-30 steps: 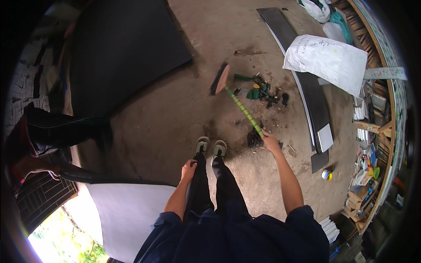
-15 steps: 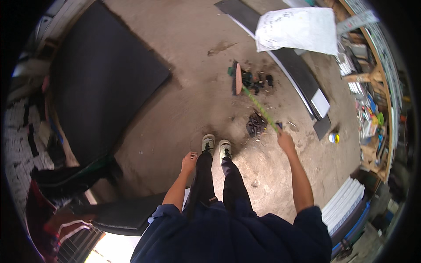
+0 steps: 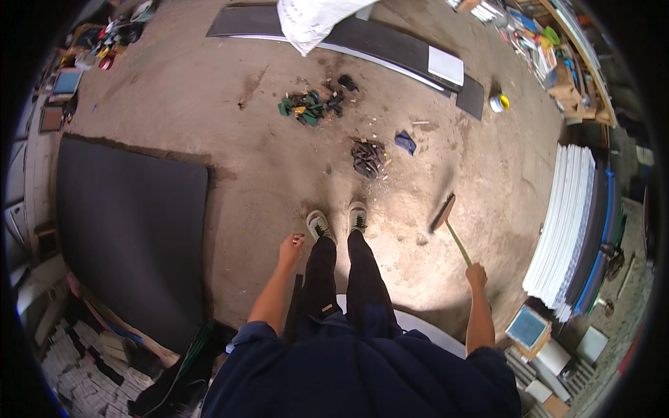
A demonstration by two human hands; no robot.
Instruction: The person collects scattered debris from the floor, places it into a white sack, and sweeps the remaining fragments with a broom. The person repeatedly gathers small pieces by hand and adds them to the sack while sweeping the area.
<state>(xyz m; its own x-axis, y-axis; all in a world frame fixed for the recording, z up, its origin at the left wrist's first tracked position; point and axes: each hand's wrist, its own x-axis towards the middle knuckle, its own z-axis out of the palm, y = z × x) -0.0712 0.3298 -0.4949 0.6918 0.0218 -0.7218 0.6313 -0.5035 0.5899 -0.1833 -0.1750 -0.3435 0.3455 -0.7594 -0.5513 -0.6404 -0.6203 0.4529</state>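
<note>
My right hand (image 3: 477,276) is closed round the green handle of a broom (image 3: 457,242). The broom's head (image 3: 443,213), pinkish-brown with dark bristles, is tilted to the right of my feet, at or just above the concrete floor. Loosely curled and with nothing visible in it, my left hand (image 3: 291,249) hangs beside my left leg. Ahead of my shoes lies a heap of dark scraps (image 3: 368,157). Farther off is a second heap of green, black and yellowish scraps (image 3: 311,106). A crumpled dark blue piece (image 3: 405,142) rests right of the nearer heap.
A large black sheet (image 3: 132,230) covers the floor at left. Long dark boards (image 3: 390,47) lie at the far side, partly under a white sack (image 3: 317,21). A yellow-and-white can (image 3: 499,104) stands far right, beyond a stack of white panels (image 3: 563,226).
My right hand has brought the broom from the scrap heaps back toward me and to the right. My view has turned right, and my feet have shifted. The left hand still hangs at my side.
</note>
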